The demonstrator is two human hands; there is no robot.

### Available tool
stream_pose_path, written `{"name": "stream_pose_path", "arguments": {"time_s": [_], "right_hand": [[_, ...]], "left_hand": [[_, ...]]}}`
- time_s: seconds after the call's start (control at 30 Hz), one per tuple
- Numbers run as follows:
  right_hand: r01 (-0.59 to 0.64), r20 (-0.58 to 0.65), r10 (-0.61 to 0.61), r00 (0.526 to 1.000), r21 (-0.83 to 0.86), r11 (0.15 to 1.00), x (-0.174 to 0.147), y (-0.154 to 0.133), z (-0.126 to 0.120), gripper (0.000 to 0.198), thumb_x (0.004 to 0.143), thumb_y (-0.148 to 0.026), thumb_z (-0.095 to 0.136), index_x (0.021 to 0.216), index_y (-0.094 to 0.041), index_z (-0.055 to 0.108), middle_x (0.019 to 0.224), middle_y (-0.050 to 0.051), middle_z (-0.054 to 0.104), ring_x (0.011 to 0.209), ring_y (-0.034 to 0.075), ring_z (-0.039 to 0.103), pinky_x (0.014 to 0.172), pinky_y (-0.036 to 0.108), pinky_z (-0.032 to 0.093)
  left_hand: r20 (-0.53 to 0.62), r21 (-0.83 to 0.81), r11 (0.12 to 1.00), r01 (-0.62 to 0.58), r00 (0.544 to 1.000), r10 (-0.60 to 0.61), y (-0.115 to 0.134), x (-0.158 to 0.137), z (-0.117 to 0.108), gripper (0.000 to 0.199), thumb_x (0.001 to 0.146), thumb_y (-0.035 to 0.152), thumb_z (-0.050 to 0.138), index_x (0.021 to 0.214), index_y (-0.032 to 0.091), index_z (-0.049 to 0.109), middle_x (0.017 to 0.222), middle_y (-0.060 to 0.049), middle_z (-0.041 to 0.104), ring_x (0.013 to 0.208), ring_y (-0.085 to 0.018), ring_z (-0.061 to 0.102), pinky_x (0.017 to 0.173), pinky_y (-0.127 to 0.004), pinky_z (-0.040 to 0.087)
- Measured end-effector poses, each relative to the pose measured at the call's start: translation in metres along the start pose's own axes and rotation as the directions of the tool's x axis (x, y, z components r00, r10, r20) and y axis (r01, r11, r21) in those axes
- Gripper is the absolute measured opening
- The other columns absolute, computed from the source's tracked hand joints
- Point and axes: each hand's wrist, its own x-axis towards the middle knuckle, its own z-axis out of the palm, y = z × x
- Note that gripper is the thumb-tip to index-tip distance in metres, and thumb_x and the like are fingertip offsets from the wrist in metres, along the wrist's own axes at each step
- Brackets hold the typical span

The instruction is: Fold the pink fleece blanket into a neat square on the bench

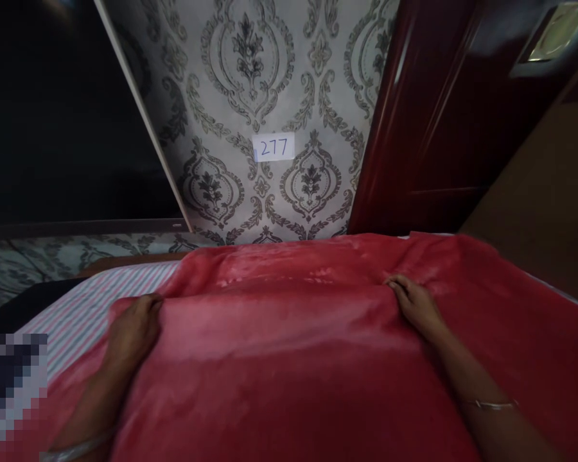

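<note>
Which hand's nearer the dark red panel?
Right. Right hand grips the red blanket below the dark red panel in view; left hand grips it well to the panel's left.

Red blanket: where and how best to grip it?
Probably best pinched at both ends of the raised ridge of the red blanket, coming from the wearer's side. The ridge runs crosswise and stands proud, giving cloth to close on; the left hand and right hand hold it there.

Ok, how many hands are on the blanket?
2: the left hand grips the blanket near the striped sheet; the right hand grips it farther right. No others show, and neither hand is hidden.
</note>
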Motion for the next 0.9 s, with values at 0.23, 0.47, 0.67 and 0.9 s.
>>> {"name": "stream_pose_path", "arguments": {"time_s": [0.23, 0.47, 0.67, 0.9], "right_hand": [[0.012, 0.058, -0.009, 0.998, -0.054, 0.998, -0.001, -0.004, 0.001, 0.035, 0.092, -0.049, 0.04, 0.074, -0.025, 0.06, 0.072, 0.005, 0.068, 0.067, 0.023, 0.064, 0.065, 0.033, 0.052], [0.023, 0.209, 0.005, 0.978, -0.13, 0.991, -0.008, -0.002, 0.012, 0.039, 0.078, -0.057, 0.059, 0.092, -0.021, 0.067, 0.094, 0.01, 0.073, 0.087, 0.028, 0.069, 0.078, 0.037, 0.053], [0.146, 0.311, -0.073, 0.948, -0.219, 0.965, -0.013, -0.005, 0.006, 0.024, 0.084, -0.034, 0.051, 0.094, -0.02, 0.067, 0.097, 0.011, 0.071, 0.093, 0.027, 0.067, 0.084, 0.038, 0.052], [0.255, 0.114, -0.23, 0.966, -0.324, 0.911, -0.042, -0.024, -0.062, 0.02, 0.084, -0.027, 0.049, 0.084, -0.023, 0.069, 0.088, 0.01, 0.068, 0.088, 0.027, 0.065, 0.079, 0.038, 0.053]], "left_hand": [[0.028, 0.015, 0.979, -0.202, 0.979, 0.201, -0.005, -0.006, 0.002, 0.042, 0.08, 0.057, 0.045, 0.099, 0.022, 0.06, 0.1, -0.011, 0.07, 0.095, -0.03, 0.066, 0.085, -0.041, 0.052], [-0.026, 0.143, 0.94, -0.31, 0.948, 0.316, 0.002, -0.008, 0.013, 0.041, 0.091, 0.051, 0.034, 0.08, 0.022, 0.061, 0.09, -0.011, 0.068, 0.085, -0.027, 0.065, 0.072, -0.038, 0.049], [-0.21, 0.265, 0.9, -0.345, 0.891, 0.403, 0.012, -0.016, -0.013, 0.039, 0.097, 0.042, 0.032, 0.079, 0.02, 0.059, 0.075, -0.008, 0.062, 0.072, -0.024, 0.06, 0.063, -0.033, 0.043], [-0.324, 0.341, 0.818, -0.464, 0.759, 0.565, 0.016, -0.061, -0.077, 0.033, 0.099, 0.041, 0.04, 0.079, 0.021, 0.057, 0.073, -0.005, 0.059, 0.069, -0.021, 0.058, 0.059, -0.03, 0.04]]}}
